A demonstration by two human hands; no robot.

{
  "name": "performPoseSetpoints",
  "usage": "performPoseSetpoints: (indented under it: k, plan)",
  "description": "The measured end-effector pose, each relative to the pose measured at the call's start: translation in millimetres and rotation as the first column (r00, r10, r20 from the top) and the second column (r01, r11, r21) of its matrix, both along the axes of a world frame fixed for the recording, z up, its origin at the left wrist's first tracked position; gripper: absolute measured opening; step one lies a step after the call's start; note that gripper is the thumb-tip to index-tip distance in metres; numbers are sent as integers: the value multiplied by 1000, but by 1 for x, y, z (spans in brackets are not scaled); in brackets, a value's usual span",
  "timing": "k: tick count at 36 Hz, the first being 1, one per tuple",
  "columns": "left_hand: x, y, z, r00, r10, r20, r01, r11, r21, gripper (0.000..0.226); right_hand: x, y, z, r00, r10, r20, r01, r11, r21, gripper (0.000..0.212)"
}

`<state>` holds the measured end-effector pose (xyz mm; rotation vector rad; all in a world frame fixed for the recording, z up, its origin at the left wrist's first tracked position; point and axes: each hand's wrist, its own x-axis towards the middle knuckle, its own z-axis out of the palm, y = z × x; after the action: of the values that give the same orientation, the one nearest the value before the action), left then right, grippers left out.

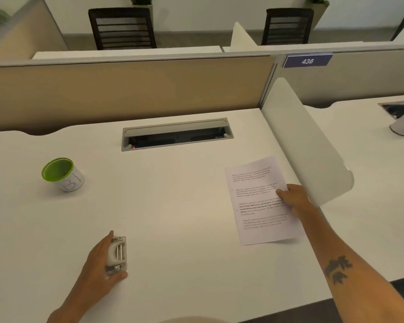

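Note:
A printed sheet of paper [258, 201] lies on the white desk [173, 194] at the right. My right hand [294, 199] pinches the sheet's right edge, thumb on top. Near the front left, my left hand [103, 259] grips a small white hole punch [118, 254] with metal parts, which rests on the desk; the fingers and thumb wrap its two ends.
A white mug with a green inside [62, 174] stands at the left. A cable tray slot [176, 134] opens at the desk's back. A white divider panel [306, 141] rises right of the paper. Beige partition and chairs lie beyond.

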<state>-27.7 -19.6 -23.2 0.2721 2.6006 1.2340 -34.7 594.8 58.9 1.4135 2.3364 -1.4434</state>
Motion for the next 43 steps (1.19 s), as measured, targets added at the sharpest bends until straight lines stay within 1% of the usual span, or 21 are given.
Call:
performPoseSetpoints:
  k: [6, 12, 15, 17, 20, 24, 27, 32, 34, 36, 40, 43]
  plan:
    - [-2, -4, -2, 996, -48, 77, 49, 999, 0, 122, -8, 19, -6, 999, 34, 41, -36, 997, 64, 25]
    - [-3, -10, 5, 994, -75, 78, 80, 995, -65, 118, -15, 23, -8, 985, 120, 122, -146, 962, 230, 26]
    - [-4, -10, 8, 995, -64, 81, 70, 995, -72, 119, -13, 22, -11, 982, 125, 142, -163, 942, 293, 24]
    - [-4, -10, 9, 995, -58, 85, 65, 995, -78, 121, -11, 20, -12, 980, 118, 160, -166, 930, 329, 29]
    - [-4, -9, 10, 994, -55, 93, 64, 994, -90, 122, -9, 18, -13, 974, 107, 200, -179, 905, 385, 44]
    - [-4, -9, 12, 994, -67, 92, 77, 990, -116, 121, -7, 12, -15, 954, 120, 276, -242, 851, 466, 46]
    - [-6, -8, 14, 993, -84, 86, 96, 984, -153, 120, -7, 10, -17, 953, 102, 286, -239, 834, 497, 49]
    - [-11, -11, 19, 991, -112, 70, 125, 969, -212, 125, -6, -2, -20, 976, 59, 210, -166, 824, 541, 63]
    - [-13, -12, 22, 989, -129, 75, 143, 964, -223, 127, -4, -12, -23, 988, 52, 142, -125, 811, 571, 63]
    - [-15, -11, 25, 986, -141, 84, 157, 961, -226, 128, 0, -27, -26, 998, 55, 43, -70, 805, 590, 61]
    - [-18, -11, 27, 987, -123, 107, 143, 968, -206, 130, 17, -73, -33, 980, 125, -157, -5, 795, 606, 55]
    - [-18, -12, 28, 987, -120, 111, 137, 977, -164, 129, 34, -119, -40, 951, 212, -224, -44, 812, 582, 54]
